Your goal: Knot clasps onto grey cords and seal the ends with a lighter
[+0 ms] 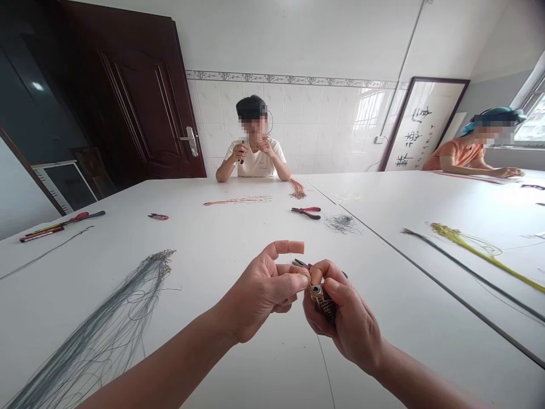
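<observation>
My right hand point(347, 318) is wrapped round a small boxy lighter point(326, 304), dark with a gold-coloured pattern. Its top, with a round nozzle, points up and toward me. My left hand point(270, 284) pinches with thumb and a finger right beside the lighter's top; anything held there is too small to make out. One finger of that hand stretches out to the right, and tan tape wraps several of its fingertips. Behind my hands lie pliers point(301, 264), partly hidden by the right hand. A thin thread hangs below the hands onto the white table point(238, 369).
Left of me lies a bundle of grey cords point(106, 318). Farther off are red-handled pliers point(306, 212), small snips point(159, 216), a grey wire tangle point(343, 223) and orange cords point(238, 200). Yellow cords point(489, 255) lie to the right. One person point(255, 153) sits opposite, another point(464, 153) at right.
</observation>
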`<action>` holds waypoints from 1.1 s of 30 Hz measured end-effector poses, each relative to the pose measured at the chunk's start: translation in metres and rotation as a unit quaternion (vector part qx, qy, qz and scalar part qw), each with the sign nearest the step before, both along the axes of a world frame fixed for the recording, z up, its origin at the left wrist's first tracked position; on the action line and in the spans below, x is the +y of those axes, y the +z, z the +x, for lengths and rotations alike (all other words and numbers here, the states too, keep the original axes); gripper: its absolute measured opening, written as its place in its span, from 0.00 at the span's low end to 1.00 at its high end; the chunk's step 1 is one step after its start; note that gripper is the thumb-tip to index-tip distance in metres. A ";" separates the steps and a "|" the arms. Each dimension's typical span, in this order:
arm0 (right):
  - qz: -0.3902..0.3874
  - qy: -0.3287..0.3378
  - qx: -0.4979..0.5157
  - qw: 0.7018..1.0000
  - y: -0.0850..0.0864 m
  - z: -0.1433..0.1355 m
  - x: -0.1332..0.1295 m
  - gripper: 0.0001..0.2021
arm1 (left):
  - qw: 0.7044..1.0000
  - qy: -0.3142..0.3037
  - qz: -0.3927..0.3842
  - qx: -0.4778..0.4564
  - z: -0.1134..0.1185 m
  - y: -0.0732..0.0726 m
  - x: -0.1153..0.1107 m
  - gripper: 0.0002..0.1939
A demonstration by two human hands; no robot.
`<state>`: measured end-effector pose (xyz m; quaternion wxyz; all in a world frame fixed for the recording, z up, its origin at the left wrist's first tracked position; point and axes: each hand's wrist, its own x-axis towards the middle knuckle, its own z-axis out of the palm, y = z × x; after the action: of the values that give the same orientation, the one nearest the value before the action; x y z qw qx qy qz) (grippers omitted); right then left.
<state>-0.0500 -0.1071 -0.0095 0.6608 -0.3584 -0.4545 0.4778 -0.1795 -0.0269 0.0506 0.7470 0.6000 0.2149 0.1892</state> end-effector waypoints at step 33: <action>-0.086 -0.092 -0.328 0.936 0.001 0.002 0.010 0.15 | 0.995 0.089 0.046 -0.022 -0.008 0.017 0.004 0.19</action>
<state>-0.0478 -0.0975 -0.0088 0.4831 -0.5905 -0.5683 0.3084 -0.1874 -0.0225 0.0681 0.7032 0.6080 0.2423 0.2777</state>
